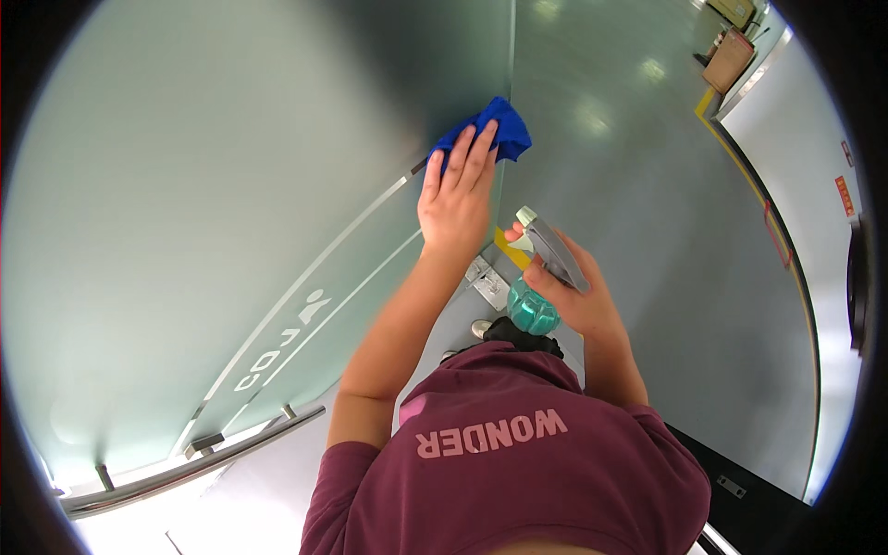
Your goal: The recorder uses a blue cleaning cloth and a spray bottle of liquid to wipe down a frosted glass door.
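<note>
My left hand (456, 208) lies with fingers extended over a bunched blue cloth (512, 132), pressing it to a frosted glass door panel (208, 180) near the panel's edge. Part of the cloth sticks out past that edge. A clear stripe and cut-out lettering run across the frosted surface, below and left of the hand. My right hand (579, 288) grips the neck of a spray bottle with a grey and pale green trigger head (555, 253) and a translucent teal body (533, 309). One finger is at the trigger. The bottle is upright in front of my body, apart from the glass.
A long metal bar handle (208, 472) is fixed along the panel at lower left. Below my hands, a metal floor plate (491, 283) adjoins a yellow floor stripe (512, 248). Grey floor (659, 208) stretches right to a white wall (777, 139). Cardboard boxes (730, 61) stand at upper right.
</note>
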### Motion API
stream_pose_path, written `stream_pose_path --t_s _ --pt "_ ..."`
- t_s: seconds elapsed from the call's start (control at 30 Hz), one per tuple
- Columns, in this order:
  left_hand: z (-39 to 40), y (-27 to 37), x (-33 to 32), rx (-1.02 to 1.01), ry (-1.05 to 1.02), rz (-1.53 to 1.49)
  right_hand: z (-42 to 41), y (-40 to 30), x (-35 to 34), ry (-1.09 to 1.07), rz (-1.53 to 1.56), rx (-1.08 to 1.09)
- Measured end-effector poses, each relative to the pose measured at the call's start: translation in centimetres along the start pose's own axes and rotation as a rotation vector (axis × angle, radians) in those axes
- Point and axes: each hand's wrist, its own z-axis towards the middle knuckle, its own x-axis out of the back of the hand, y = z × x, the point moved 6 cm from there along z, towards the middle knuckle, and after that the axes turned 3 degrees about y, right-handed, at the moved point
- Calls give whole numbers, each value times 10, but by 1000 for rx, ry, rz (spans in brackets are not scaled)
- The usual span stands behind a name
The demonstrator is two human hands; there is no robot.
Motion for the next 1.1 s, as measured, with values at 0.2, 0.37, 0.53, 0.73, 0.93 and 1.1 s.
stream_pose_path --t_s 0.2,0.37,0.53,0.73,0.93,1.1 --pt "-47 -34 35 124 -93 99 3 0 -9 -41 17 7" --pt "-80 -58 70 204 -101 277 13 0 -10 -168 11 -62" --pt "-108 -81 109 307 -100 382 23 -7 -12 -234 3 -26" --pt "-134 -114 156 493 -34 543 35 -11 -18 -354 29 6" --pt "-143 -157 214 764 88 685 41 -17 -21 -409 35 21" --pt "-151 -193 250 1132 516 153 43 -16 -19 -380 -2 22"
